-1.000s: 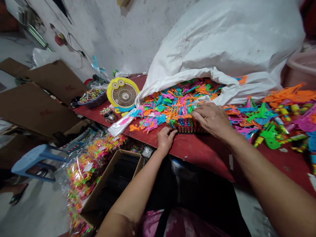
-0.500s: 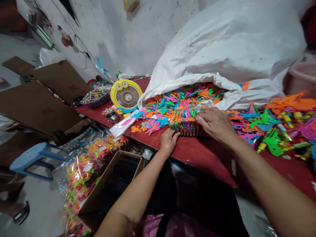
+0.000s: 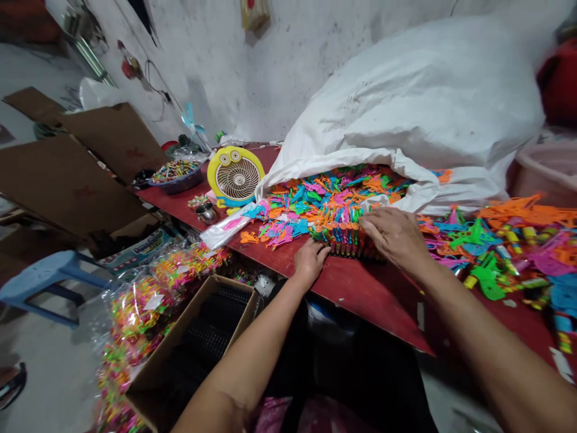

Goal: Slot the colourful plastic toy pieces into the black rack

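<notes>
A row of small colourful plastic pieces (image 3: 345, 231) with round orange ends stands upright, close together, in a black rack (image 3: 356, 251) on the red table. My left hand (image 3: 310, 261) rests at the rack's left end, fingers curled against its corner. Over the right part of the row is my right hand (image 3: 396, 236), thumb and fingers pinched together at the pieces; what they pinch is hidden. Behind the rack, loose plastic toy pieces (image 3: 288, 228) spill from the mouth of a big white sack (image 3: 406, 108).
Toys with yellow-banded tubes (image 3: 509, 246) lie piled at the right. A yellow fan (image 3: 238, 179), a metal cup (image 3: 206, 211) and a basin (image 3: 175, 179) stand to the left. Below the table edge are a carton of black racks (image 3: 211, 325), bagged toys (image 3: 135, 307) and a blue stool (image 3: 49, 282).
The camera view has shifted slightly. My right hand has moved a little along the row, its fingers still pinched. My left hand stays at the rack's left end.
</notes>
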Demonstrator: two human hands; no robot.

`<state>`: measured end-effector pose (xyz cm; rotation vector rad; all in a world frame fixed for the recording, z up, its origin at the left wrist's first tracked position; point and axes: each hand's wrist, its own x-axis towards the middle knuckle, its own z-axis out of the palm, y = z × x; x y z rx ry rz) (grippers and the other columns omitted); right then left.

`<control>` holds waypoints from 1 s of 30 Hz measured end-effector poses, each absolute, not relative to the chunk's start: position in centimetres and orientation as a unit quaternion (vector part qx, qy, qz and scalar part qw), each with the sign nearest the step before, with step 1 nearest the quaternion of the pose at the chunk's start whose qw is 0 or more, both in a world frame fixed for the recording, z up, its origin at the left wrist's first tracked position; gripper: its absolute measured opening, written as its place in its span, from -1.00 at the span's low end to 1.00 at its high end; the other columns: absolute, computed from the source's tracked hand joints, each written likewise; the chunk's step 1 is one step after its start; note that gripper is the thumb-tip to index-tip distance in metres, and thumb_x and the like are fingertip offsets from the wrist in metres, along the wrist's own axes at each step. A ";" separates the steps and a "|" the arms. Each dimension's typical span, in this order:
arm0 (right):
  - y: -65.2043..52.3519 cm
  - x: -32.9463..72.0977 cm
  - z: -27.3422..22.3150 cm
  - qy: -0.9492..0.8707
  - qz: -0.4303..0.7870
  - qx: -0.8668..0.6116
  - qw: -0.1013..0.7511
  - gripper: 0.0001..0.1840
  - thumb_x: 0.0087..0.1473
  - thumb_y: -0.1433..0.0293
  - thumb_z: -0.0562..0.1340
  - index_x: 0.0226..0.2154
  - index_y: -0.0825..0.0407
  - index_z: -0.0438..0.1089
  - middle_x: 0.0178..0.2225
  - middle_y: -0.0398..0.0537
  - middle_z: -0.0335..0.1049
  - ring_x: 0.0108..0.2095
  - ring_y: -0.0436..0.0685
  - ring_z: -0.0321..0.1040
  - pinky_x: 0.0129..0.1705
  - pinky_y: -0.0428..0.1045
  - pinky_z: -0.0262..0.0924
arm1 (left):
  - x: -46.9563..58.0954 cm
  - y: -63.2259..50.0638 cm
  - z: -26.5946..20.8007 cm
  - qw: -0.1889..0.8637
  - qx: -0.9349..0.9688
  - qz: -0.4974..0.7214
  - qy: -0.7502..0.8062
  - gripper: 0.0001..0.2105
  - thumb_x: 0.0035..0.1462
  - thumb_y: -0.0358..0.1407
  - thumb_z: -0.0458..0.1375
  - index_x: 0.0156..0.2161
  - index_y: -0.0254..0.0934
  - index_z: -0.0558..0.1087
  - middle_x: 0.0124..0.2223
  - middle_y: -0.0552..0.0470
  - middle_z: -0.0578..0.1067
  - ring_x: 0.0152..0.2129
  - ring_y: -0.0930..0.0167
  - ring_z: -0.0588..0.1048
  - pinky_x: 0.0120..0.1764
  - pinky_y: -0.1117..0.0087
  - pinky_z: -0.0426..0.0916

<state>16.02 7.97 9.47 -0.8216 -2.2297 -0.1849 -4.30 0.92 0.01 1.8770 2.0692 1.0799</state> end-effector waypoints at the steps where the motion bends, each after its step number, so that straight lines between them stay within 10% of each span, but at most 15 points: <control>1: 7.2 16.1 9.6 -0.863 -0.085 -0.320 0.382 -0.69 0.27 0.22 0.08 -0.14 -0.06 0.49 -0.08 -0.01 0.51 -0.02 0.23 0.34 0.01 0.15 0.08 | -4.0 0.8 0.1 0.076 0.617 0.364 0.693 -0.79 0.26 -0.23 0.15 -0.32 -0.24 0.58 -0.25 -0.04 0.51 -0.33 0.37 0.47 -0.32 0.44 0.26; 15: -2.6 16.4 1.0 -0.758 0.189 -0.444 0.439 -0.85 0.19 0.30 0.14 -0.22 -0.08 0.40 -0.28 -0.03 0.43 -0.32 0.17 0.38 -0.34 0.06 0.26 | 6.2 -6.0 2.0 0.080 0.623 0.236 0.742 -0.73 0.31 -0.30 -0.03 -0.21 -0.27 0.54 -0.12 -0.16 0.52 -0.35 0.31 0.51 -0.20 0.26 0.31; 24: -1.9 16.7 1.0 -0.754 0.180 -0.450 0.443 -0.72 0.15 0.17 0.17 -0.25 0.03 0.43 -0.33 -0.03 0.49 -0.38 0.10 0.37 -0.32 -0.01 0.23 | 1.6 -7.6 -0.1 0.004 0.647 0.338 0.683 -0.72 0.24 -0.27 0.10 0.04 -0.16 0.45 0.06 -0.05 0.48 -0.03 0.20 0.39 -0.04 0.14 0.27; 30: -1.7 17.5 0.0 -0.723 0.142 -0.534 0.416 -0.57 0.10 0.09 0.18 -0.63 0.02 0.34 -0.70 -0.16 0.22 -0.64 0.02 0.10 -0.49 -0.03 0.02 | 1.2 -7.7 -1.3 0.008 0.701 0.319 0.638 -0.71 0.26 -0.25 0.08 0.05 -0.23 0.42 0.08 -0.05 0.46 0.02 0.21 0.34 0.06 0.12 0.23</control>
